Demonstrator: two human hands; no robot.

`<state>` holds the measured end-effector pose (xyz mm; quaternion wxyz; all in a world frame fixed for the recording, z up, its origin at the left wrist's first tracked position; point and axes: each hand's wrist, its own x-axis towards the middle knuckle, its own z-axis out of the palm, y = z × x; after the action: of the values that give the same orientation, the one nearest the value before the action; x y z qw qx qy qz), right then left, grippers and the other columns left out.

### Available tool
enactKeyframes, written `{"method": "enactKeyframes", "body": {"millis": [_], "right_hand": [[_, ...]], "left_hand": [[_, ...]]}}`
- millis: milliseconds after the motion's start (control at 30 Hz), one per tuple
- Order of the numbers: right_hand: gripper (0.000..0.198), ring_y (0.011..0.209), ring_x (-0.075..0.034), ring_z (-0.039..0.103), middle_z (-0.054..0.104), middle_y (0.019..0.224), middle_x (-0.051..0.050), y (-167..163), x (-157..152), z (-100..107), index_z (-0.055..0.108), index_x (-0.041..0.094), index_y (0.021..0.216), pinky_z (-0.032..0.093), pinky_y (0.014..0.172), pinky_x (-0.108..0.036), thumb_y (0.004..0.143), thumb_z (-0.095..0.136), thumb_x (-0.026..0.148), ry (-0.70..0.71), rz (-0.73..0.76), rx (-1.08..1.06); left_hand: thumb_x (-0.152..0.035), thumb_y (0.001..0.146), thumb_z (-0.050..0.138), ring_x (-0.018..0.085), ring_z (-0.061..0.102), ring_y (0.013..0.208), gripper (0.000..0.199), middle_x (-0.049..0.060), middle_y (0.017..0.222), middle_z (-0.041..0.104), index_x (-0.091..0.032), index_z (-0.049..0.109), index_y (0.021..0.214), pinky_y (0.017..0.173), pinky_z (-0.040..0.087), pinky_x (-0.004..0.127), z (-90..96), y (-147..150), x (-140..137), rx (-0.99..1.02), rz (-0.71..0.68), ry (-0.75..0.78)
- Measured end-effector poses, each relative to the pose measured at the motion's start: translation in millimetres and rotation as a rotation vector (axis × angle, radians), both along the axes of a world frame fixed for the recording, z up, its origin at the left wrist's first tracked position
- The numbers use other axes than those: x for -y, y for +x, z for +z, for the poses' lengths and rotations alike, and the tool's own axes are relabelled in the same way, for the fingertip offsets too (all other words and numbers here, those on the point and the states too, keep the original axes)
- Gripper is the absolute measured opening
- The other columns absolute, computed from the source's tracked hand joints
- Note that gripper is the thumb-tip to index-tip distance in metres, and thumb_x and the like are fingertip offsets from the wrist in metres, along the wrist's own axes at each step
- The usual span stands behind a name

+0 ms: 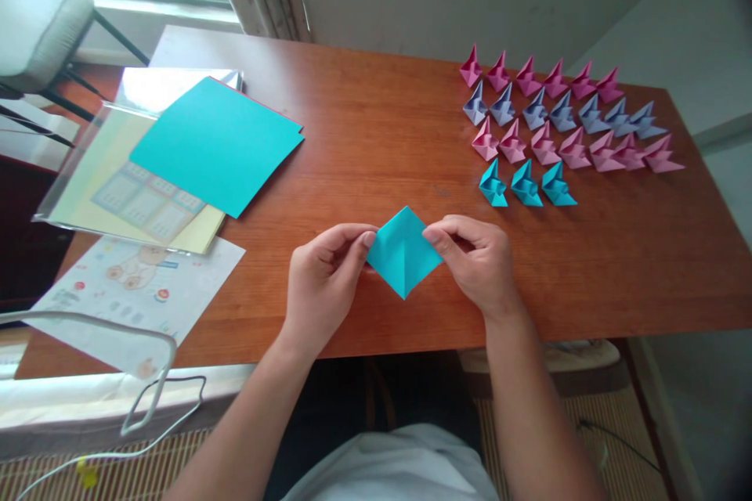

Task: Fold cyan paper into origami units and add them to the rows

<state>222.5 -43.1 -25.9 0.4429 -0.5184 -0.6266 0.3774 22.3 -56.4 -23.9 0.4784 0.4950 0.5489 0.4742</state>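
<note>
A small turquoise origami paper (404, 254), folded to a diamond with a crease down its middle, is held up just above the near part of the table. My left hand (329, 270) pinches its left corner between thumb and fingers. On the opposite side, my right hand (475, 257) is closed on the upper right edge near the corner. Beyond my right hand stand turquoise folded paper figures (526, 186) in a short row. Behind them run rows of light pink figures (573, 149), lavender figures (562, 112) and dark pink figures (555, 80).
On the left, turquoise paper sheets (217, 145) lie over a clear plastic packet (76, 172) of pale yellow paper. A printed sheet with a bear (193, 282) is nearer. A white cable (117, 454) hangs by the front left edge. A chair (41, 23) stands beyond the wooden table (376, 125).
</note>
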Motion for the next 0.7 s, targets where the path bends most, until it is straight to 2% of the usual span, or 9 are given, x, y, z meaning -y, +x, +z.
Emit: {"method": "enactKeyframes", "body": {"millis": [133,267,533,700], "right_hand": [[0.022,0.063,-0.012,0.057,0.068,0.069,0.002,-0.4,-0.4,-0.4,0.074,0.022,0.076,0.042,0.056,-0.026,0.092,0.071,0.037,-0.059,0.003,-0.033],[0.023,0.064,-0.014,0.061,0.070,0.072,0.000,-1.3,0.2,0.9,0.075,0.021,0.078,0.044,0.058,-0.027,0.092,0.070,0.039,-0.133,0.092,-0.034],[0.028,0.061,-0.011,0.055,0.063,0.067,0.002,-1.7,2.1,3.2,0.068,0.020,0.072,0.040,0.055,-0.025,0.095,0.066,0.035,-0.173,0.195,-0.060],[0.017,0.070,-0.014,0.063,0.071,0.081,0.000,-3.7,1.8,0.7,0.074,0.021,0.091,0.047,0.059,-0.025,0.093,0.068,0.037,-0.210,0.174,-0.096]], "left_hand": [[-0.035,0.093,0.069,0.014,0.070,0.070,0.020,0.003,0.084,0.077,-0.017,0.077,0.096,0.062,0.057,0.020,1.9,-1.6,-0.9,-0.031,-0.027,-0.007],[-0.040,0.087,0.076,0.016,0.070,0.072,0.025,0.005,0.084,0.077,-0.016,0.076,0.095,0.061,0.055,0.021,5.8,-3.0,-3.6,0.017,-0.119,-0.052],[-0.038,0.088,0.073,0.013,0.063,0.065,0.023,0.003,0.077,0.074,-0.016,0.076,0.091,0.058,0.049,0.020,3.9,-5.9,-6.0,-0.005,-0.198,-0.072],[-0.035,0.093,0.067,0.013,0.060,0.065,0.021,0.003,0.075,0.072,-0.016,0.075,0.089,0.057,0.047,0.020,5.7,-4.2,-5.7,-0.130,-0.345,-0.040]]}}
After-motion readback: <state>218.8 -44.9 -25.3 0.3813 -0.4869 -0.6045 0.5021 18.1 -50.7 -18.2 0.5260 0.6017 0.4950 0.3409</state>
